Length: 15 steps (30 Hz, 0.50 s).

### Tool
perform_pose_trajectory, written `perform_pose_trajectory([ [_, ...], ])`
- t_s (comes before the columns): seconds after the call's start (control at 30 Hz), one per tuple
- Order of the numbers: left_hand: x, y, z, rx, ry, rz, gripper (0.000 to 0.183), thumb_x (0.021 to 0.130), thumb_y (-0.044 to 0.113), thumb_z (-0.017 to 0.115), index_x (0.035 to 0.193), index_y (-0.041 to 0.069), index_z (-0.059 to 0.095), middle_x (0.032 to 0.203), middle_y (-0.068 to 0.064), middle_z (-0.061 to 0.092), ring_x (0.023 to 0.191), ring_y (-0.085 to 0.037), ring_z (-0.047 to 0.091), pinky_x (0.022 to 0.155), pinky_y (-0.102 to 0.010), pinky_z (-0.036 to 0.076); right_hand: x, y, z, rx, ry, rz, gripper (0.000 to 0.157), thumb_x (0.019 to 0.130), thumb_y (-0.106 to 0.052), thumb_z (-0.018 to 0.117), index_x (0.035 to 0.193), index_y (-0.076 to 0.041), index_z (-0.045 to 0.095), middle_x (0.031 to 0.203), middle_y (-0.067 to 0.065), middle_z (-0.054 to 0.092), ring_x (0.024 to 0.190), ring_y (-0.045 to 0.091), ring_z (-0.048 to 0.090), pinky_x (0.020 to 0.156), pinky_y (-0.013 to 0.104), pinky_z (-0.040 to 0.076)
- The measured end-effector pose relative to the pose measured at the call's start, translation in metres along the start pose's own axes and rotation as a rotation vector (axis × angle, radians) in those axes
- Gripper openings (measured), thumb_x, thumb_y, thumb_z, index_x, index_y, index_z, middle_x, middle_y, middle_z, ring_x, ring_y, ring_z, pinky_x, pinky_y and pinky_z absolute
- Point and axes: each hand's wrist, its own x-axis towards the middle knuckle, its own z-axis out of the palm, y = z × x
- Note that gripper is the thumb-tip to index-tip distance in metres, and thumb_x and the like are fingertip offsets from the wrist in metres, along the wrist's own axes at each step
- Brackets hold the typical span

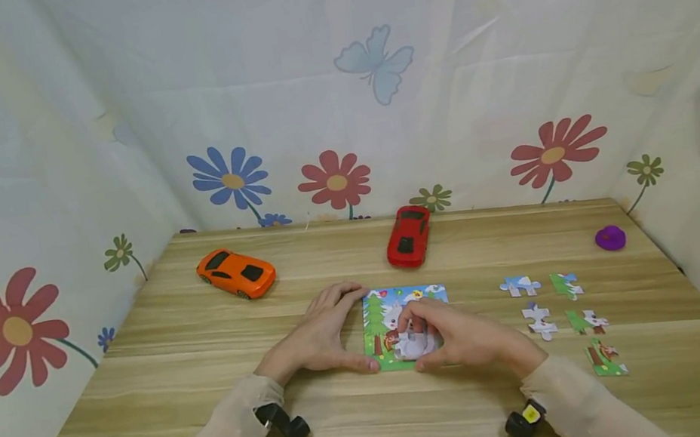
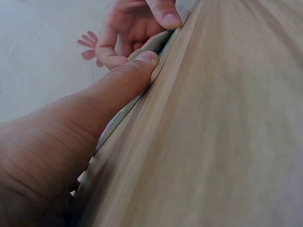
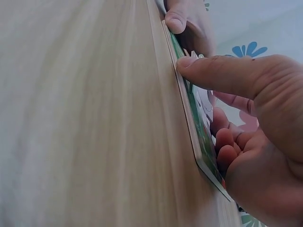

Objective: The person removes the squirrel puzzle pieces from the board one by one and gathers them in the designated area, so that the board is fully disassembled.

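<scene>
A small picture puzzle board point(image 1: 376, 321) lies on the table, showing a white animal, green trees and blue sky. My left hand point(image 1: 320, 334) spans its left side, fingertips at the top left corner and thumb point(image 2: 137, 66) at the lower left. From the right, my right hand point(image 1: 467, 330) reaches over the board with curled fingers and pinches a whitish puzzle piece point(image 1: 416, 344) near the lower edge. That piece is slightly tilted over the board, partly hidden by the fingers. In the right wrist view the right thumb point(image 3: 208, 71) presses by the board's near edge.
Several loose puzzle pieces point(image 1: 538, 321) lie right of the board. An orange toy car point(image 1: 238, 273) stands at the back left, a red toy car point(image 1: 409, 237) behind the board. A small purple object point(image 1: 610, 238) sits far right. A flowered curtain point(image 1: 442, 104) surrounds the wooden table point(image 1: 384, 434).
</scene>
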Motion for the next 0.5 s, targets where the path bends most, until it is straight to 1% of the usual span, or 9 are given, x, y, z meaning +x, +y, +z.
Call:
perform_pose_trajectory([
  [0.17,0.0001,0.0003,0.0000,-0.008,-0.001,-0.002,0.134,0.072,0.085,0.088,0.176,0.019,0.033,0.177,-0.008,0.030,0.163,-0.030,0.027,0.133,-0.061,0.027,0.0005,-0.0011,0.0004,-0.005,0.003,0.005,0.049,0.093,-0.020,0.094,0.130,-0.021,0.061,0.114,0.004,0.058,0.106,0.021,0.055,0.087,0.031,0.048],
  [0.5,0.0001,0.0020,-0.0010,-0.007,-0.012,-0.011,0.134,0.073,0.083,0.089,0.176,0.019,0.033,0.178,-0.008,0.030,0.163,-0.031,0.027,0.134,-0.061,0.026,0.0011,0.0001,0.0006,-0.006,-0.006,0.010,0.046,0.094,-0.019,0.093,0.130,-0.020,0.064,0.113,0.003,0.057,0.104,0.021,0.054,0.087,0.031,0.047],
])
